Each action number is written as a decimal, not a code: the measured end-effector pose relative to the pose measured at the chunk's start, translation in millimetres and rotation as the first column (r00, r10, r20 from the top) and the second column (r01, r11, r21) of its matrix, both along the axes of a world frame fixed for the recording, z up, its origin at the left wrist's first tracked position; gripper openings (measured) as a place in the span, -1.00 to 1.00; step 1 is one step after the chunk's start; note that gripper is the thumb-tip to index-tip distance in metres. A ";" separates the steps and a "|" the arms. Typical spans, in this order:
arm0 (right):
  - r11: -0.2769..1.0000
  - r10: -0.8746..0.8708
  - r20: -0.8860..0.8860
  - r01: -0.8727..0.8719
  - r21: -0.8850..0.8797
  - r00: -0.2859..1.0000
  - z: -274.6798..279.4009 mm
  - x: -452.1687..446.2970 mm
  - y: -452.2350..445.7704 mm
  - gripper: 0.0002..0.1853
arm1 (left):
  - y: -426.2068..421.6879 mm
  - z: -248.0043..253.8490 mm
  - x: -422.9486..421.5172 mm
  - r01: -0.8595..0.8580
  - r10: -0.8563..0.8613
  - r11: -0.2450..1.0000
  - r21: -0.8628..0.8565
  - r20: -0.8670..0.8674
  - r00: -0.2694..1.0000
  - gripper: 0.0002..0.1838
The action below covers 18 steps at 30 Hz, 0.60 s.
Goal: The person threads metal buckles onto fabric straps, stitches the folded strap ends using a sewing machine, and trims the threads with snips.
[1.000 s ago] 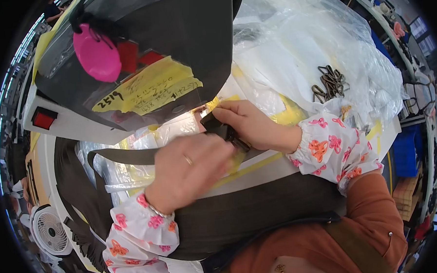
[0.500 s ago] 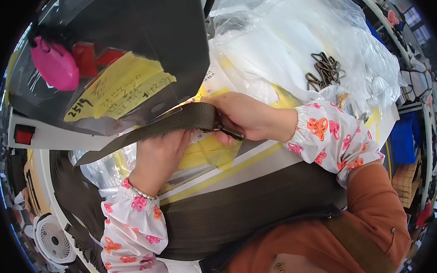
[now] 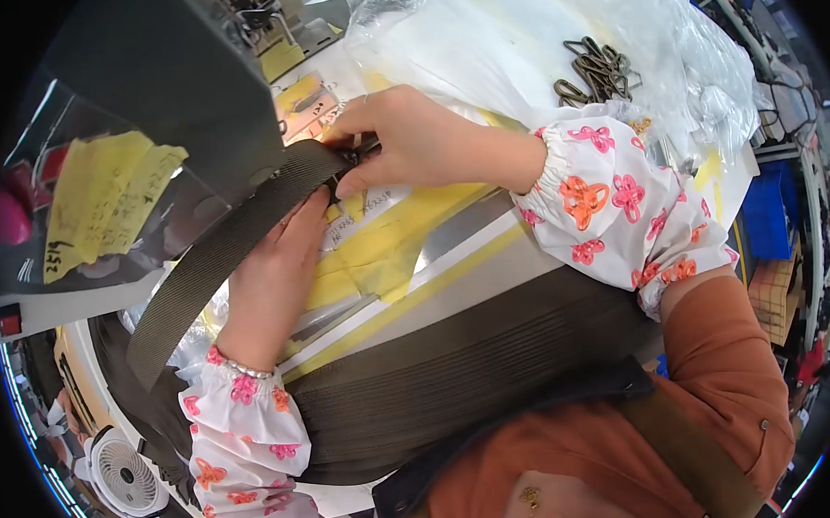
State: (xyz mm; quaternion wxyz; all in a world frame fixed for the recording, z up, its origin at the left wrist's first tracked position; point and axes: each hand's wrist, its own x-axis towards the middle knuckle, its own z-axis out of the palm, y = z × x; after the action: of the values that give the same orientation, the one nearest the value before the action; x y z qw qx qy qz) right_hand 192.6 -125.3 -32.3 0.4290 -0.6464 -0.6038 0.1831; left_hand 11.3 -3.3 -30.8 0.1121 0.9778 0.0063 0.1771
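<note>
A dark olive webbing strap arches over my left hand, its loose end hanging at the left. The fingertips of my left hand are under the strap near its folded end, partly hidden by it. My right hand pinches the folded end of the strap and a small dark metal piece, beside the lit work area of the machine. Yellow tape and handwritten notes lie on the surface just below the hands.
Bronze-coloured metal hooks lie on clear plastic bags at the upper right. A thick stack of dark straps spans the near edge. A white fan stands at lower left, and a blue bin at right.
The view has shifted, and the machine's needle area now shows. Both hands have moved the strap's folded end up and left, closer to the machine. My left hand has gone under the strap.
</note>
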 end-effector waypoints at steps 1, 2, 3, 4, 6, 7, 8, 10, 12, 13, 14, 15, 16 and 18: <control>1.000 0.011 0.007 -0.010 -0.011 1.000 -0.5 2.0 0.4 -0.60 | -0.6 -0.4 -0.1 0.011 -0.011 1.000 -0.010 0.003 1.000 -0.62; 1.000 0.022 0.016 -0.022 -0.019 1.000 -1.3 3.1 1.1 -0.60 | -0.4 0.6 -0.9 0.025 -0.024 1.000 0.001 -0.026 0.999 -0.61; 1.000 0.026 0.055 -0.026 -0.003 0.998 -2.5 3.7 2.1 -0.60 | -0.1 3.5 -1.8 0.038 -0.038 0.999 0.011 -0.053 0.998 -0.59; 0.999 0.033 0.092 -0.034 0.008 0.995 -4.1 3.6 2.5 -0.60 | -1.2 7.0 -3.8 0.050 -0.048 0.999 0.015 -0.082 0.995 -0.58; 0.997 0.071 0.130 -0.071 -0.004 0.989 -4.0 3.5 0.3 -0.61 | -3.3 13.0 -9.3 -0.072 0.011 0.981 -0.179 -0.319 0.948 -0.58; 0.995 0.095 0.132 -0.093 -0.022 0.987 -1.4 4.7 -0.6 -0.62 | -2.0 12.6 -9.4 -0.093 0.018 0.974 -0.207 -0.341 0.940 -0.57; 0.993 0.118 0.137 -0.113 -0.038 0.984 -1.4 7.4 -3.0 -0.62 | -1.9 11.1 -7.8 -0.114 0.024 0.966 -0.231 -0.360 0.933 -0.57; 0.994 0.110 0.251 -0.105 -0.032 0.962 -4.6 6.0 1.7 -0.65 | 0.6 10.5 -5.6 -0.113 -0.001 0.951 -0.286 -0.371 0.929 -0.58; 0.987 0.120 0.324 -0.078 -0.139 0.938 -1.9 0.3 0.3 -0.68 | -1.1 13.1 -4.4 -0.123 0.006 0.953 -0.277 -0.390 0.921 -0.58; 0.973 0.121 0.347 -0.043 -0.226 0.930 7.0 -5.4 0.5 -0.69 | -1.3 10.1 -6.0 -0.128 0.009 0.945 -0.302 -0.365 0.931 -0.58; 0.953 0.122 0.372 -0.004 -0.303 0.920 13.7 -8.7 2.5 -0.71 | -2.0 11.0 -6.4 -0.119 0.009 0.950 -0.287 -0.357 0.934 -0.59; 0.994 0.063 0.414 -0.022 -0.104 0.908 6.9 -10.0 3.3 -0.72 | -4.4 12.4 -6.7 -0.109 0.007 0.956 -0.272 -0.351 0.936 -0.59; 0.994 0.000 0.441 -0.046 0.095 0.897 -6.3 -12.2 1.6 -0.73 | -6.1 13.4 -6.9 -0.100 0.003 0.960 -0.261 -0.346 0.938 -0.59; 0.964 -0.056 0.463 -0.072 0.254 0.884 -18.1 -15.4 -2.4 -0.75 | -6.2 14.3 -5.6 -0.076 -0.004 0.968 -0.239 -0.317 0.948 -0.63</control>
State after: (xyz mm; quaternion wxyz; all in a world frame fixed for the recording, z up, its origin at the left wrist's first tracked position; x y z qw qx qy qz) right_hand 177.3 -127.7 -50.5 0.3526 -0.6058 -0.7109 -0.0580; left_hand 5.7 -9.6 -16.6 0.2279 0.9714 0.0643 0.0186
